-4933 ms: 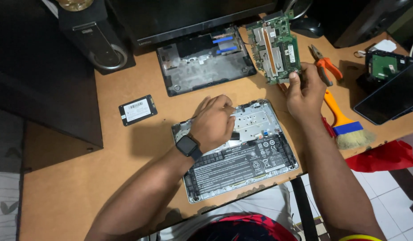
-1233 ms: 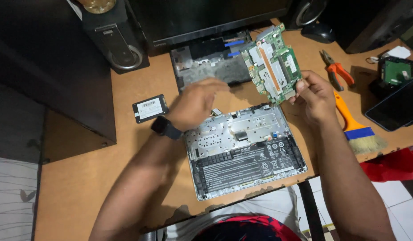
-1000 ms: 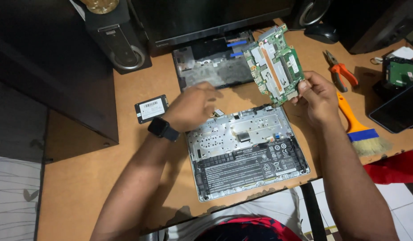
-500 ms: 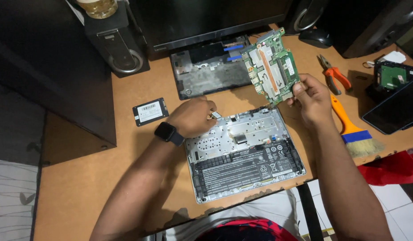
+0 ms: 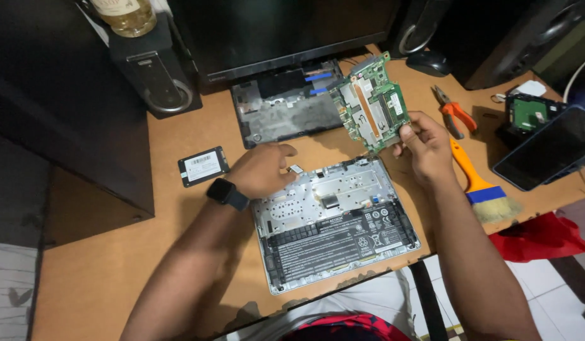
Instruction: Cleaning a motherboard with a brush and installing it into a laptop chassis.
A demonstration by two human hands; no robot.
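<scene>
A green circuit board (image 5: 370, 101) with a copper strip across it is held tilted above the opened laptop base (image 5: 333, 221), whose battery shows. The wooden desk (image 5: 115, 252) also carries a small black drive (image 5: 203, 166), orange pliers (image 5: 455, 112) and a brush (image 5: 479, 186). The right hand (image 5: 426, 148) pinches the board's lower corner between its fingers; the left hand (image 5: 262, 170) rests at the base's top-left edge, fingers loosely curled.

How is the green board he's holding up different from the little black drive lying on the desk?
The green circuit board is held tilted in the air by the right hand; the black drive lies flat on the desk, untouched. The board is bigger, bare, with a copper strip; the drive is a closed case with a white label. Both are flat and rectangular.
</scene>
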